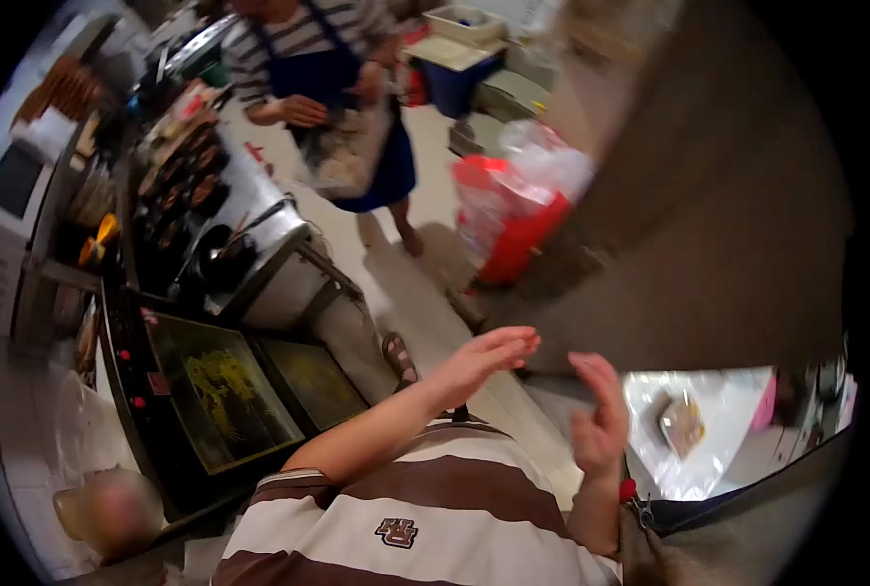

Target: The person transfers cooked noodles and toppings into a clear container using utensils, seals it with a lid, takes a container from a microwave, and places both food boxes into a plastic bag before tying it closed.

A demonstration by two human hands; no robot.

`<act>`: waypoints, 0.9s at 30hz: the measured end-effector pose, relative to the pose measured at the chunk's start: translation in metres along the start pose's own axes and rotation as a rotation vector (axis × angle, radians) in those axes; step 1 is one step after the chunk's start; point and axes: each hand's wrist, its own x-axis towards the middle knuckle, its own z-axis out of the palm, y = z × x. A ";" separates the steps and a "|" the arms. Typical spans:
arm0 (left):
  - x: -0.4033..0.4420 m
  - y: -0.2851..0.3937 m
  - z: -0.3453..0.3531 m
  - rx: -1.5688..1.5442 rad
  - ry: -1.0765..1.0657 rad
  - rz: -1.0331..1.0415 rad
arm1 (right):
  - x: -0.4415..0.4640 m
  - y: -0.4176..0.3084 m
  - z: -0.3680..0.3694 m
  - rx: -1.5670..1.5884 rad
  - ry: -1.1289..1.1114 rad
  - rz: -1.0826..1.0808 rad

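My left hand (491, 359) is raised in front of my striped shirt, with its fingers stretched out and nothing in them. Facing it is my right hand (601, 415), also held up; its fingers are apart and somewhat blurred by motion. A gap separates the two hands, and neither touches an object. Closest to my right hand lies a shiny clear plastic sheet or bag (704, 396) with a small brownish-yellow packet (682, 426) on it. To the left of my left arm is a black cooking appliance with two dark panes (225, 396), yellowish residue showing on them.
Ahead, a person in a blue apron (313, 73) holds a clear bag of pale items (345, 161). A red and white plastic bag (513, 215) stands by a large brown surface (708, 215). Pans and dark food cover a metal counter (259, 210). A microwave (5, 215) sits far left.
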 end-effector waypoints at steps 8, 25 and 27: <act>0.013 0.102 -0.114 -0.358 -0.092 0.157 | 0.216 0.060 0.193 -0.180 0.024 -0.421; -0.002 0.280 -0.321 -0.138 0.910 0.619 | 0.557 0.083 0.294 1.098 -0.164 -0.252; 0.025 0.297 -0.343 -0.285 0.928 0.732 | 0.559 0.081 0.331 0.875 -0.236 -0.384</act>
